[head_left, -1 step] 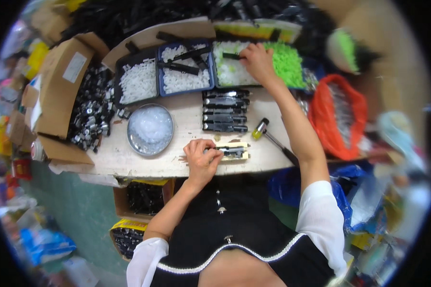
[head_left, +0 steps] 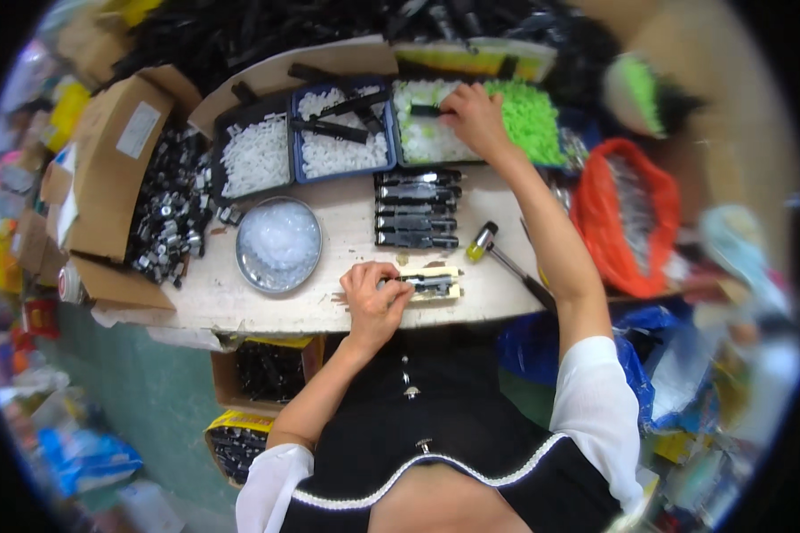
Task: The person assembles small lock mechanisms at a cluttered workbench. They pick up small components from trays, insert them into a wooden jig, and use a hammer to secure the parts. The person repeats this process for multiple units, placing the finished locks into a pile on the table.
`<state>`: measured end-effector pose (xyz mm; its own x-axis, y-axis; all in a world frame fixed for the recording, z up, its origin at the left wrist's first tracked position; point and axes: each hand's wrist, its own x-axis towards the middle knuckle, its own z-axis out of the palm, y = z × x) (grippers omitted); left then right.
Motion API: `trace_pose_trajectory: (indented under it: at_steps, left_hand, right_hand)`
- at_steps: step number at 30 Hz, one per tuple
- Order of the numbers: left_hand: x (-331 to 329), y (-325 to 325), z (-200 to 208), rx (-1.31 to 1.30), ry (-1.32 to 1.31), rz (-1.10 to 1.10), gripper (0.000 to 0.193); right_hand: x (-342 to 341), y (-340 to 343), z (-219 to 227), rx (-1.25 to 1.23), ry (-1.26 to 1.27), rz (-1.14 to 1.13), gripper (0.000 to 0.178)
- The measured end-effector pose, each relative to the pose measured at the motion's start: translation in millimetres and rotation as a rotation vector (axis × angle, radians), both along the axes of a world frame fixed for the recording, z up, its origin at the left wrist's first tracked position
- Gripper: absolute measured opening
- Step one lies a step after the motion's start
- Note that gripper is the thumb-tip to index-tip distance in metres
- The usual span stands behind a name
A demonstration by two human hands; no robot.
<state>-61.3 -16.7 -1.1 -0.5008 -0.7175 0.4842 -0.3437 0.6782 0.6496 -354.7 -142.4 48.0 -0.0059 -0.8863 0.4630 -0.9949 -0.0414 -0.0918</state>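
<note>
Near the table's front edge, my left hand (head_left: 373, 298) has its fingers pinched on the left end of a slim black plastic part (head_left: 431, 282). That part rests in a cream-coloured holder (head_left: 451, 294). My right hand (head_left: 476, 120) reaches to the back, over a tray of small white pieces (head_left: 427, 140) and bright green pieces (head_left: 529, 120). Its fingers are bent and pressed together, and whatever is between them is hidden. A short black bar (head_left: 425, 111) lies right at those fingertips; whether they grip it I cannot tell.
Several black assemblies (head_left: 416, 210) lie stacked in a row behind the holder. A hammer (head_left: 507, 259) lies to their right, beside a red bag (head_left: 584, 213). At left are a round metal dish (head_left: 278, 282) and a carton (head_left: 107, 178) spilling metal parts. White-filled trays (head_left: 256, 160) stand behind.
</note>
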Motion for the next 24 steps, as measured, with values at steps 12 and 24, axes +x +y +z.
trace_pose_trajectory:
  at_steps: [12,24]
  left_hand:
    - [0,2,4,0.036,-0.015,-0.004,0.007]
    - [1,2,-5,0.011,-0.019,0.002,0.008]
  right_hand:
    - [-26,-85,95,-0.497,0.202,-0.384,0.018]
    - [-92,-78,97,-0.441,-0.763,0.023,0.045]
